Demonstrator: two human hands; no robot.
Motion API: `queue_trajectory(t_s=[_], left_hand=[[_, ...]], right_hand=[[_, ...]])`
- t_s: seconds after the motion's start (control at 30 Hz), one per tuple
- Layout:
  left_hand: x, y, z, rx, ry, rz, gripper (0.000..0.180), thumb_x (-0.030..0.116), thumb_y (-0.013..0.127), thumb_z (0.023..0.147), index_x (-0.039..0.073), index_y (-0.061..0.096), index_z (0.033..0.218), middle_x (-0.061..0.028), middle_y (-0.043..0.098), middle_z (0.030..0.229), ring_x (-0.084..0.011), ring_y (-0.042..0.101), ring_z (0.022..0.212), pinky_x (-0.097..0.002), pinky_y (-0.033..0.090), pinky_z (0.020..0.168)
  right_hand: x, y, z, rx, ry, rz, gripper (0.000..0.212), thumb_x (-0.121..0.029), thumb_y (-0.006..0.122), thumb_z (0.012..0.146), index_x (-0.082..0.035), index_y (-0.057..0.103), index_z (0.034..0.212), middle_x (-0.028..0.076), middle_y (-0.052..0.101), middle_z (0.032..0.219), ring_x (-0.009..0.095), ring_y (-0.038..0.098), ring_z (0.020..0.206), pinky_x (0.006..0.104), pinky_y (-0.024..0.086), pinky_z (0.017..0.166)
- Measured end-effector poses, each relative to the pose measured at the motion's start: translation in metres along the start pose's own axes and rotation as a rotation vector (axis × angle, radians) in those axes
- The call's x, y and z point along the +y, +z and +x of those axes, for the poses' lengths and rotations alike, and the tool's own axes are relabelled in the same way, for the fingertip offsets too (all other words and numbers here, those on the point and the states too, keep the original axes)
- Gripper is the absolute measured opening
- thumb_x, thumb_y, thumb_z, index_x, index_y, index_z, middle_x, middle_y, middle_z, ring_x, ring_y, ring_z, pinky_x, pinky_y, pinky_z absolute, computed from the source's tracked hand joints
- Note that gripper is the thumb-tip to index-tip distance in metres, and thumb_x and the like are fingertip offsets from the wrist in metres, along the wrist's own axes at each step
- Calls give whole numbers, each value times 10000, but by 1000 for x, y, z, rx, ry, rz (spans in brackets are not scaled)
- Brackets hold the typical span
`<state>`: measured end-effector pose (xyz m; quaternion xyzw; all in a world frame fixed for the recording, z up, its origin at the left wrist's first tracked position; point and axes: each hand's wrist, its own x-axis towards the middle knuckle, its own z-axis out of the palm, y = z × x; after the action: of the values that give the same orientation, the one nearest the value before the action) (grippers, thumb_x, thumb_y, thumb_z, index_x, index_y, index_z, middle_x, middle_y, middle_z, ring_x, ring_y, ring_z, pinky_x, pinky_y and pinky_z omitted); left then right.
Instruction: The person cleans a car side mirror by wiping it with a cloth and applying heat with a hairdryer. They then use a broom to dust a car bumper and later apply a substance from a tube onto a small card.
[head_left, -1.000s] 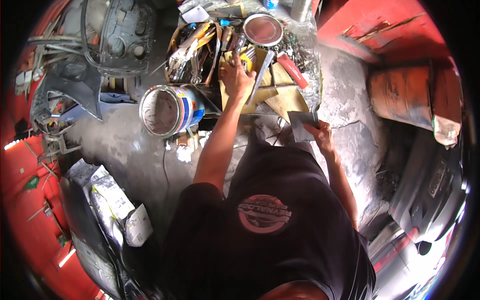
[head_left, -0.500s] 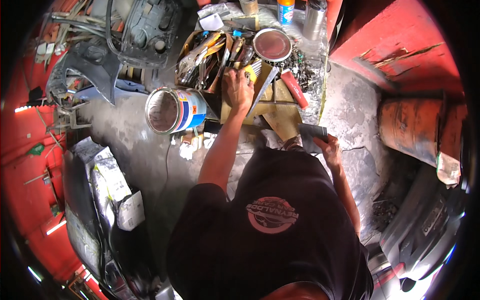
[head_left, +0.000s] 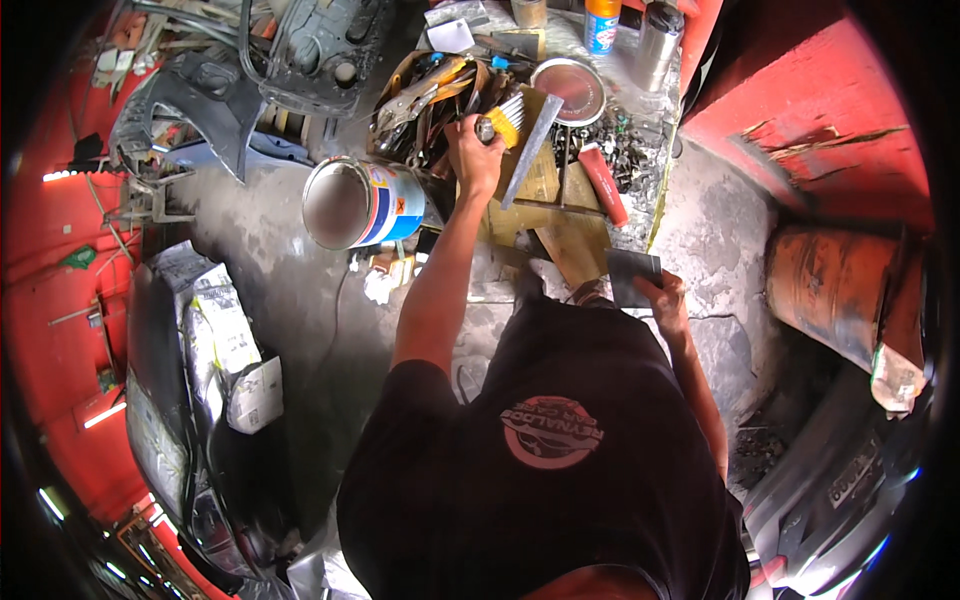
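My left hand (head_left: 474, 157) is closed around a brush (head_left: 507, 120) with a yellow body and pale bristles. It is over the near edge of a box of hand tools (head_left: 425, 100). Just right of the brush, a long grey bar (head_left: 530, 152) slants over brown cardboard (head_left: 541, 182). Low on the right, my right hand (head_left: 668, 300) pinches a flat dark sheet (head_left: 630, 277), which looks like sandpaper, beside my leg. A red tube-like piece (head_left: 602, 184) lies right of the cardboard.
A large paint can (head_left: 405, 207) stands left of my left forearm. On the bench are a round lid (head_left: 570, 92), a spray can (head_left: 601, 28), a metal flask (head_left: 658, 45) and scattered small hardware. A rusty drum (head_left: 825, 290) is at right, car panels (head_left: 215, 110) at left.
My left hand has moved farther away with the brush, lifting it. The grey bar has shifted the same way. My right hand still holds the dark sheet, which now shows more fully.
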<state>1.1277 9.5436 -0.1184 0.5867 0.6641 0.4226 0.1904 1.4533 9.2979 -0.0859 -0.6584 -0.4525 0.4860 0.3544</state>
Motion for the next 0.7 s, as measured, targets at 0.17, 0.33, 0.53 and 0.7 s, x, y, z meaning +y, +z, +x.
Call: queue_trajectory(t_s=[0.17,0.33,0.53,0.7], left_hand=[[-29,-3,4,16,-63,-117,441,89,828,729,43,654,1132,-185,566,1116,-377,585,1045,-466,475,897],[34,-47,21,236,19,-26,449,90,838,719,26,681,1135,-211,591,1079,-377,592,1049,-478,489,925],[-51,-63,108,79,-191,62,470,162,846,700,-3,712,1119,-276,605,1110,-427,633,998,-485,532,881],[-26,-55,97,-31,-218,409,552,237,870,716,66,705,1214,-276,586,1218,-430,649,1079,-478,543,945]], right_hand=[[20,-2,5,-57,-191,-95,225,-158,721,859,39,740,967,49,725,797,99,591,723,311,485,669],[29,2,4,-73,-104,42,442,-350,641,882,57,715,1036,88,730,875,134,627,794,332,508,727],[33,8,7,-67,-78,150,220,-144,706,865,27,733,1000,35,716,812,90,584,746,312,479,693],[37,-5,4,-149,-113,17,1073,-870,492,822,139,633,1158,186,728,997,225,683,890,371,558,797]])
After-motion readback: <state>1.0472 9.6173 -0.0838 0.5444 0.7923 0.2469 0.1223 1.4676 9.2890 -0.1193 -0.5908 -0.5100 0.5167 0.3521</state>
